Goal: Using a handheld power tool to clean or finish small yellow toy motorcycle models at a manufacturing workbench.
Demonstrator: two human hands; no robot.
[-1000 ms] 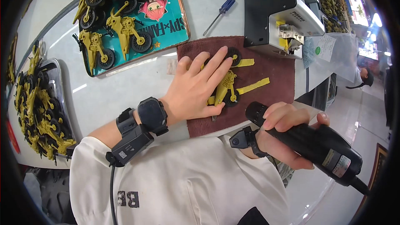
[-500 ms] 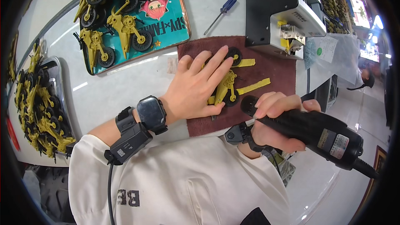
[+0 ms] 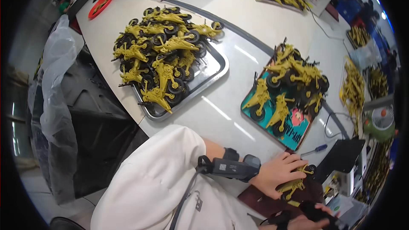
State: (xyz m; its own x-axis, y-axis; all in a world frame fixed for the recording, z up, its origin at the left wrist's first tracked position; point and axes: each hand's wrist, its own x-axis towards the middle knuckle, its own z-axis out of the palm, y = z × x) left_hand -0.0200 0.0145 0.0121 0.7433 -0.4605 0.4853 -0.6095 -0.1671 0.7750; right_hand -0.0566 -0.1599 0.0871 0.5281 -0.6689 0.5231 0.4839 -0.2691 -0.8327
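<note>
My left hand (image 3: 275, 175) lies with outstretched fingers over a yellow toy motorcycle (image 3: 294, 186) on a dark red cloth (image 3: 252, 198). Its thumb rests at the near side, and part of the toy is hidden beneath the fingers. A second black wheel (image 3: 312, 169) shows beyond the fingertips. At the lower edge, my right hand (image 3: 303, 222) is wrapped round a black corded handheld tool (image 3: 313, 212), partly blurred. That tool is close to the toy and to a yellow strip (image 3: 294, 203) on the cloth.
A metal tray (image 3: 222, 68) heaped with yellow toy motorcycles stands left of a teal tray (image 3: 265, 121) holding several more. A blue-handled screwdriver (image 3: 320, 148) lies near a black-panelled machine (image 3: 341, 155). A red plastic basket (image 3: 101, 5) sits far left.
The view has swung to the left, so the cloth and both hands now appear lower right. Left hand still lies over the toy; right hand still grips the tool.
</note>
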